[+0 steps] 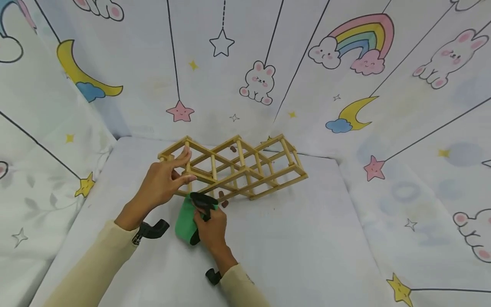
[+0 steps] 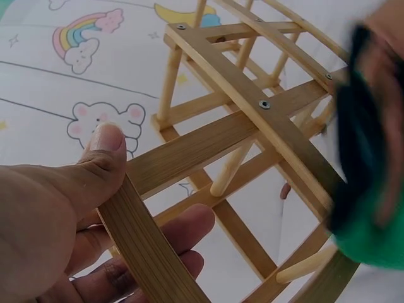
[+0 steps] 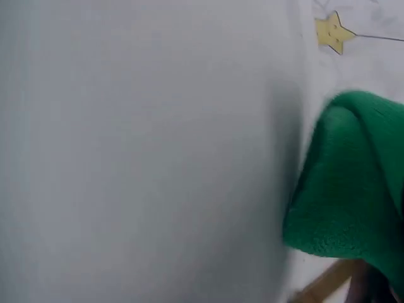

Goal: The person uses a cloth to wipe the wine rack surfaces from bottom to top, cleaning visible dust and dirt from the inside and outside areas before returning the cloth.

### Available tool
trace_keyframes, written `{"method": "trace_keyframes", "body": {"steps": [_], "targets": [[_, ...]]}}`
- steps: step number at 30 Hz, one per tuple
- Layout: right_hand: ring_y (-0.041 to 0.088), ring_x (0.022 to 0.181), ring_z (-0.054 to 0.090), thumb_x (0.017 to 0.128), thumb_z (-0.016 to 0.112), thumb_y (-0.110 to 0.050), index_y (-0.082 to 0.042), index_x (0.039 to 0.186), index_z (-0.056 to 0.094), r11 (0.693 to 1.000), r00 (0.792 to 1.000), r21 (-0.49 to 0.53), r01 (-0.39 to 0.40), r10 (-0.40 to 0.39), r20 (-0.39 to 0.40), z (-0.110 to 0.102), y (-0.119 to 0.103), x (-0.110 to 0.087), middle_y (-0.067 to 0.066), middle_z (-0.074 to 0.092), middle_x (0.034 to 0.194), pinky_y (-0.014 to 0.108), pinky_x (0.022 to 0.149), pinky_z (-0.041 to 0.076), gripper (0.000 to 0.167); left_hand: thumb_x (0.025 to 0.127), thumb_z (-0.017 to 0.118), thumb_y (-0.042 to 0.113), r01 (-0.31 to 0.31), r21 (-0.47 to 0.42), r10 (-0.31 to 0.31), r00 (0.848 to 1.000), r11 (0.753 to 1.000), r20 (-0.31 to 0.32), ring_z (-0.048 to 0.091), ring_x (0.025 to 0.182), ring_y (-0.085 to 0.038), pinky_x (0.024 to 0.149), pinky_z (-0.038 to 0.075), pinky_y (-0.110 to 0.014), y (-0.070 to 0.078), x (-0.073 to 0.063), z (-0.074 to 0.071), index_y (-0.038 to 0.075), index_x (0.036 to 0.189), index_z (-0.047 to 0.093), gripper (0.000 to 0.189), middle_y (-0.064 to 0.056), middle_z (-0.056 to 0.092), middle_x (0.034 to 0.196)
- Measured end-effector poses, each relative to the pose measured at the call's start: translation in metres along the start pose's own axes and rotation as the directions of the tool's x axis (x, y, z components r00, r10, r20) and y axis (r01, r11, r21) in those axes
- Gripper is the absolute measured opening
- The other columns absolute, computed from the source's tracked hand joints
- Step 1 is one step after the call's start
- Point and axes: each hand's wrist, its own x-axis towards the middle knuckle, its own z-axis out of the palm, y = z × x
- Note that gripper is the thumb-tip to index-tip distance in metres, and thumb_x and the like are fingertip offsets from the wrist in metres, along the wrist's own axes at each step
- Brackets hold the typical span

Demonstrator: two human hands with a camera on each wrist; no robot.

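A wooden lattice rack (image 1: 245, 170) of crossed slats and round dowels stands on the white surface. My left hand (image 1: 165, 179) grips its left end. In the left wrist view, the thumb lies over a slat (image 2: 196, 151) and the fingers reach behind another. Screw heads (image 2: 264, 105) show where slats cross. My right hand (image 1: 212, 226) holds a green cloth (image 1: 186, 221) with black parts, close to the rack's front left corner. In the right wrist view the cloth (image 3: 347, 183) fills the right side, and that hand is mostly hidden.
Small brown pieces (image 1: 223, 199) lie by the rack's front and a brown bit (image 1: 232, 149) shows behind its slats. White sheets (image 1: 153, 51) printed with rabbits, stars, moons and rainbows surround the white tabletop (image 1: 299, 243). Black wrist mounts (image 1: 153, 230) sit at both sleeves.
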Motion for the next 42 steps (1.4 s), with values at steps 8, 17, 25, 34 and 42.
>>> {"method": "trace_keyframes", "body": {"steps": [8,17,25,34,42], "targets": [[0.014,0.103,0.077,0.093,0.079,-0.015,-0.022,0.109,0.086,0.966,0.951,-0.060,-0.250,0.257,0.171,-0.002,0.008,-0.001,0.000,0.083,0.109,0.029,0.089,0.061,0.018,0.095,0.081,0.023,-0.009,-0.010,0.009,1.000,1.000,0.005,0.069,0.066,-0.012,0.055,0.046,-0.026,0.001,0.005,0.003,0.010,0.159,0.045,0.074,-0.008,0.042,0.167],[0.014,0.074,0.071,0.089,0.077,-0.013,-0.017,0.100,0.088,0.939,0.915,-0.189,-0.289,0.329,0.235,-0.024,0.021,0.012,0.007,0.083,0.096,0.025,0.057,0.050,0.016,0.095,0.081,0.023,0.007,-0.017,-0.006,1.000,1.000,0.028,0.066,0.065,-0.011,0.055,0.045,-0.026,0.002,0.002,0.003,0.009,0.159,0.045,0.074,-0.009,0.041,0.167],[0.009,0.061,0.061,0.090,0.079,-0.017,-0.009,0.089,0.086,0.862,0.872,-0.350,-0.368,0.450,0.192,-0.027,0.024,0.015,0.008,0.079,0.086,0.023,0.050,0.045,0.011,0.096,0.080,0.024,0.004,-0.016,-0.003,0.999,1.000,0.032,0.066,0.064,-0.013,0.055,0.044,-0.026,0.001,0.003,0.005,0.009,0.159,0.045,0.074,-0.008,0.042,0.167],[0.014,0.076,0.070,0.096,0.078,-0.020,-0.015,0.097,0.088,0.933,0.888,-0.255,-0.254,0.329,0.321,-0.029,0.024,0.021,0.003,0.080,0.085,0.032,0.064,0.057,0.011,0.096,0.080,0.024,-0.010,-0.018,0.010,1.000,1.000,0.005,0.067,0.065,-0.011,0.054,0.044,-0.025,0.002,0.002,0.004,0.009,0.158,0.046,0.073,-0.010,0.043,0.166],[0.005,0.052,0.046,0.091,0.079,-0.015,-0.008,0.094,0.087,0.906,0.896,-0.196,-0.374,0.408,0.177,-0.063,0.032,0.009,0.013,0.078,0.082,0.022,0.047,0.040,0.011,0.094,0.081,0.022,0.002,-0.030,-0.001,1.000,1.000,0.030,0.068,0.066,-0.013,0.055,0.045,-0.025,0.005,0.004,0.006,0.008,0.158,0.045,0.075,-0.008,0.041,0.167]]}}
